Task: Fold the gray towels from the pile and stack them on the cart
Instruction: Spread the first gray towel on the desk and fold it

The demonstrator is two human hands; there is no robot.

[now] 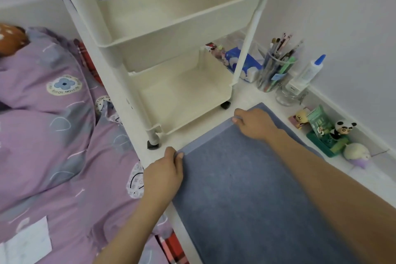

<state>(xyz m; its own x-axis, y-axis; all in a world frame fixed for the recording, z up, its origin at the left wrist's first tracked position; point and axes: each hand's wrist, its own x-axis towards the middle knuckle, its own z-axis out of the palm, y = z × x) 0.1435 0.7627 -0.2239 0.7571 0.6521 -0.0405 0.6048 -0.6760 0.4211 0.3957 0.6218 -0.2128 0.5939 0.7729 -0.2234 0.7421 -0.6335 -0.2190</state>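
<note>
A blue-gray towel (242,191) lies spread flat on the white table, reaching from the near edge up to the cart. My left hand (165,176) pinches the towel's far left corner. My right hand (252,123) pinches the far right corner, my forearm lying across the cloth. The white cart (177,28) stands just beyond the towel on black casters; both its visible trays hold nothing. No towel pile is in view.
A bed with a purple patterned duvet (53,135) fills the left. Along the wall at right stand a tissue pack (242,64), a pen cup (272,70), a glue bottle (310,70), a glass jar (287,95), a green tray (327,146) and small figurines (342,129).
</note>
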